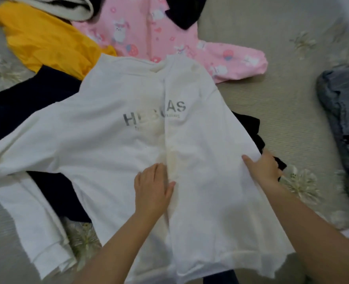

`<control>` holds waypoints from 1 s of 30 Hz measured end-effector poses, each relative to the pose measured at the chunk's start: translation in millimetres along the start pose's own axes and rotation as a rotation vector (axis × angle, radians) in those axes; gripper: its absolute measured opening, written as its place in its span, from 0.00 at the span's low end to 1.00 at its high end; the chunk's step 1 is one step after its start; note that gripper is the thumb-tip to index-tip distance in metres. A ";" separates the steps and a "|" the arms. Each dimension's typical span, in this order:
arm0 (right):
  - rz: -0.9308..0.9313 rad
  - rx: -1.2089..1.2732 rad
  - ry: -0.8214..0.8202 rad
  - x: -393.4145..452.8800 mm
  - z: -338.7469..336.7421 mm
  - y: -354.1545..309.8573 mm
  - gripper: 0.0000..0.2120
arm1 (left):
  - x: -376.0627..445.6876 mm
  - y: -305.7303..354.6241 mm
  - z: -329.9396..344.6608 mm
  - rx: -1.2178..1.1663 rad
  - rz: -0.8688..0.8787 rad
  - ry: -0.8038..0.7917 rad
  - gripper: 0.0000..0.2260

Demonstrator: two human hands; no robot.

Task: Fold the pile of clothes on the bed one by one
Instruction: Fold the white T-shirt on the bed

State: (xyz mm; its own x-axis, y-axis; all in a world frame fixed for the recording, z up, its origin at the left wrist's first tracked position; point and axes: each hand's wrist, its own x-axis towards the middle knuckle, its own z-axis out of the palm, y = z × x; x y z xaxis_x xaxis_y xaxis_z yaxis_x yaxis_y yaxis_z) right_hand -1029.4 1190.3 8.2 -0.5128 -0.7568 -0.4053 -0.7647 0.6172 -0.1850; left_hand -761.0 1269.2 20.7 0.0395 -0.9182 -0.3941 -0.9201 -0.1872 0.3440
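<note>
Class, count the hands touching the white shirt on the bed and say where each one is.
2. The left hand lies flat on the white shirt beside the centre fold. The right hand grips the shirt's right edge, its fingers hidden under the cloth.

Bed cover under my view

I see only the bed itself: a beige, finely ribbed cover with pale flower motifs, one at the upper right of the frame, another at the lower right, more at the left edge.
</note>
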 end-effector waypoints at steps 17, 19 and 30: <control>-0.440 0.110 0.220 207.8 -203.9 -43.3 0.15 | 125.6 142.5 -61.2 0.068 -0.229 0.048 0.23; -0.421 0.007 0.204 228.9 -206.9 -62.3 0.14 | 146.5 160.1 -68.3 0.190 -0.153 0.093 0.21; -0.260 -0.557 0.063 290.5 -137.5 -66.4 0.12 | 251.0 141.7 -10.2 0.291 0.020 -0.193 0.29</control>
State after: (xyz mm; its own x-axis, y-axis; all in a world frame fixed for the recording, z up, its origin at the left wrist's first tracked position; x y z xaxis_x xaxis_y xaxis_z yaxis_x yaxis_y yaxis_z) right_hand -1181.3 899.9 25.9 -0.2916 -0.8889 -0.3533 -0.9479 0.2191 0.2312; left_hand -877.5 1008.7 -20.8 -0.0282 -0.8328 -0.5529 -0.9936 -0.0371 0.1066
